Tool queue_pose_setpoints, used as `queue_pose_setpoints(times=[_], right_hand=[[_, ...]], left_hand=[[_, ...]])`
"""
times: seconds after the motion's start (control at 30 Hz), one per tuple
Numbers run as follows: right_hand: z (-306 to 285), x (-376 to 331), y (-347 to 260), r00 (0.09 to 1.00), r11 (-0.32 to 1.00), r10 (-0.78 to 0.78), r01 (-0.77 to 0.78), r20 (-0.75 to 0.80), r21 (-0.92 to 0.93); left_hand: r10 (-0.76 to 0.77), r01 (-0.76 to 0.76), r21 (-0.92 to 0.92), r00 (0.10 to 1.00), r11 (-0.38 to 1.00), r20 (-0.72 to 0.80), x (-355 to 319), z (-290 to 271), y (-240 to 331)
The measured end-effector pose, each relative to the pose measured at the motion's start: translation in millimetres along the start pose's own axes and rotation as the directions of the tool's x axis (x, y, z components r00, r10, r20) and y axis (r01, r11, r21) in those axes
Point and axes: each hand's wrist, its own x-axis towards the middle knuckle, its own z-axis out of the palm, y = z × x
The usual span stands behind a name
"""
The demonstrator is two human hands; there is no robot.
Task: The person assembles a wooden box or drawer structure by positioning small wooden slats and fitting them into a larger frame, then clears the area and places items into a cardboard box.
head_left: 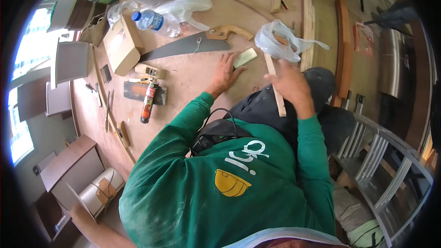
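Note:
My left hand (222, 76) rests low over the board, thumb and fingers around the near end of a small pale wooden block (245, 58). My right hand (293, 86), smeared by motion, is over a narrow wooden strip (279, 98) beside my dark-trousered knee. Whether its fingers grip the strip cannot be made out. Just beyond it lies a crumpled clear plastic bag (278, 41). A handsaw (186, 46) with a wooden handle lies flat beyond my left hand.
Left of my left arm are an adhesive tube (149, 102), a dark flat block (133, 91) and a cardboard box (123, 46). A water bottle (156, 23) lies behind them. An aluminium ladder (381, 156) is at the right. Another person's forearm (98, 227) shows lower left.

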Motion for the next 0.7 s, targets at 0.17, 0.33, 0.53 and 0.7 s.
queue_pose_setpoints(times=[0.17,0.33,0.53,0.7], right_hand=[[-2.0,-18.5,3.1,0.998,0.999,-0.033,0.031,0.047,0.041],[-63.6,-68.0,27.3,0.990,0.987,-0.063,0.081,-0.130,0.138],[-82.1,-57.3,65.6,0.868,0.719,0.082,0.289,-0.490,0.632],[-99.2,-11.6,40.9,0.708,0.572,0.017,0.572,-0.706,0.587]], left_hand=[[0.032,-0.031,-0.022,0.999,0.999,0.044,7.4,-18.9,0.2],[0.015,-0.014,0.131,1.000,0.991,-0.009,5.2,-41.9,21.3],[-0.277,0.271,-0.176,0.961,0.946,-0.009,111.0,4.0,62.0],[-0.308,0.285,0.116,0.902,0.951,0.302,178.4,36.8,39.1]])
